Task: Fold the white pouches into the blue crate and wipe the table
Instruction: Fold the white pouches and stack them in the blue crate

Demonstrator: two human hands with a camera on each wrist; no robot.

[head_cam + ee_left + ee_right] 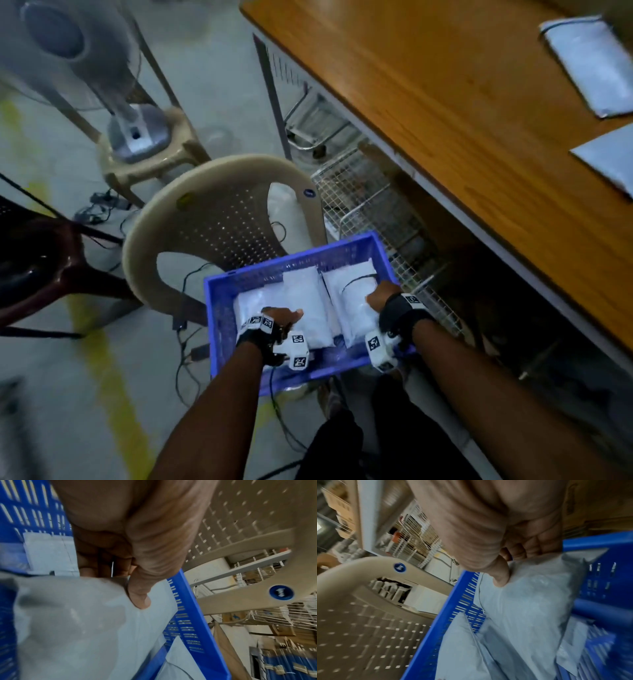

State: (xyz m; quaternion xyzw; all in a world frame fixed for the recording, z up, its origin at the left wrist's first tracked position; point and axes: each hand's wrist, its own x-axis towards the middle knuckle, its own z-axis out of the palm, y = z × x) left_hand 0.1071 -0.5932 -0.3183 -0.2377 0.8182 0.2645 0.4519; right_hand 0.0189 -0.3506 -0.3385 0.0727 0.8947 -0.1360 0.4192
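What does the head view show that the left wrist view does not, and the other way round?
Only the head view shows the table with two pouches on it, the fan, and the right hand gripping a pouch in the crate. Only the left wrist view shows the thumb of the left hand pressing into its pouch. Both show the crate, the pouches inside and the beige chair.

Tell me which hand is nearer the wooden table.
Right. The right hand grips a pouch at the crate's table side; the left hand is further from the wooden table.
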